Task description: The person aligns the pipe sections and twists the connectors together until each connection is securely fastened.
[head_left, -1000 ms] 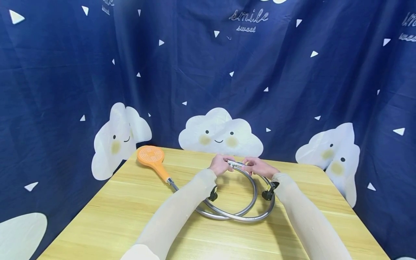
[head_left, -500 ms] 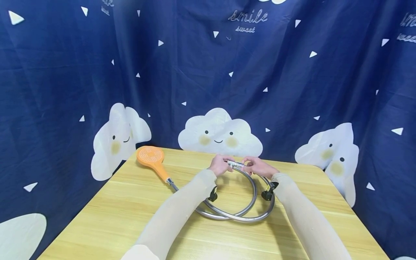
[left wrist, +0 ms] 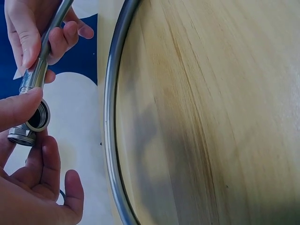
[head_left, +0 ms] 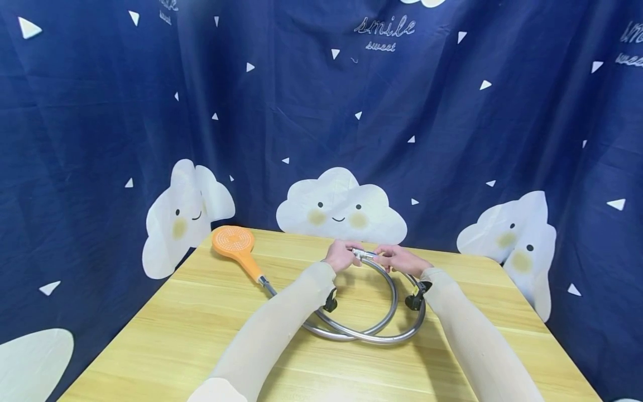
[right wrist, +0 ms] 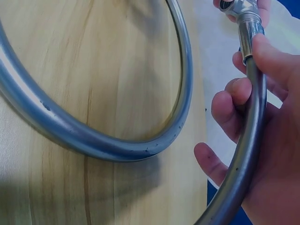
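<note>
In the left wrist view, a shiny metal tee fitting [left wrist: 21, 136] shows a threaded round opening. My left hand [head_left: 340, 257] grips it between thumb and fingers near the table's far edge. The end connector [right wrist: 246, 35] of the grey metal shower hose [head_left: 389, 339] meets the fitting. My right hand [head_left: 403, 260] pinches that connector with thumb and index finger, while its other fingers curl by the hose. From there the hose loops across the table toward an orange shower head [head_left: 233, 240], which lies at the far left, attached to the hose's other end.
The wooden table [head_left: 166, 335] reaches back to a dark blue curtain [head_left: 301, 100] printed with clouds and triangles. Hose loops lie between and below my forearms.
The right fingers have shifted slightly at the hose's end connector. My left hand, the hose loops and the shower head stay in nearly the same place.
</note>
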`<state>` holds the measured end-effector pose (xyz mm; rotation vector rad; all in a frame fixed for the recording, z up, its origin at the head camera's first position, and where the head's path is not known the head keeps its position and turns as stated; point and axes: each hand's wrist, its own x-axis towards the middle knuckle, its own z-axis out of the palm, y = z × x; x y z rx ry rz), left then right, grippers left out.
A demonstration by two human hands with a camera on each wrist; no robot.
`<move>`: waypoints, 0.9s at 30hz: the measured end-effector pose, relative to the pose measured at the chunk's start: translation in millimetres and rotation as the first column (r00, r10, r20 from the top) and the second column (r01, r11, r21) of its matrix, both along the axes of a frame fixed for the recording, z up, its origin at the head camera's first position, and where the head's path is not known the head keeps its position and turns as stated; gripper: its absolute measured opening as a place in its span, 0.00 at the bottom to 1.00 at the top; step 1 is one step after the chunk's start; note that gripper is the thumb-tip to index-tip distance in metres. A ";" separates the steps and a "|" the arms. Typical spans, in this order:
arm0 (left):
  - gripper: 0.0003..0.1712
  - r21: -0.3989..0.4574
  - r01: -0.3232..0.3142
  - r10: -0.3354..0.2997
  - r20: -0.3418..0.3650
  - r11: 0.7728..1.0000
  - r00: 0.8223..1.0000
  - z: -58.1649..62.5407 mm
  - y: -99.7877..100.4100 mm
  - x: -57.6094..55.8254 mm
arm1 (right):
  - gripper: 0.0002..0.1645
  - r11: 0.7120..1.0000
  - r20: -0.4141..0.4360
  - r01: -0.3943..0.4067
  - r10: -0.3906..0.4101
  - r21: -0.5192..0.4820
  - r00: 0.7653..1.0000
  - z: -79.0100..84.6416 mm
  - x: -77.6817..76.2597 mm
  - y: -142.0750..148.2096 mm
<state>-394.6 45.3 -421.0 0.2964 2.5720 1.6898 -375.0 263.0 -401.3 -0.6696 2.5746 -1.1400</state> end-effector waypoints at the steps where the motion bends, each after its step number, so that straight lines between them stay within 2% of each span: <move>1: 0.25 -0.004 -0.003 0.003 -0.002 1.000 1.000 -0.3 -0.3 -0.2 | 0.20 1.000 0.000 0.014 -0.014 0.005 1.000 0.2 0.2 -1.1; 6: 0.26 -0.011 -0.014 0.014 -0.013 1.000 1.000 0.8 -2.2 1.3 | 0.17 0.996 -0.006 0.093 -0.093 -0.016 0.996 -0.5 0.4 -7.2; 10: 0.26 0.002 -0.009 0.009 -0.014 1.000 1.000 1.6 -3.2 2.6 | 0.14 0.992 -0.030 0.117 -0.118 -0.037 0.993 -3.3 -0.8 -9.4; 15: 0.27 0.013 0.001 -0.001 -0.008 1.000 1.000 1.6 -4.1 2.9 | 0.10 0.993 -0.023 0.115 -0.116 -0.025 0.993 -5.6 -2.3 -9.6; 27: 0.27 -0.003 0.019 -0.019 -0.009 1.000 1.000 2.8 -4.6 7.2 | 0.16 0.997 0.006 0.075 -0.075 -0.002 0.997 -5.5 -1.5 -6.5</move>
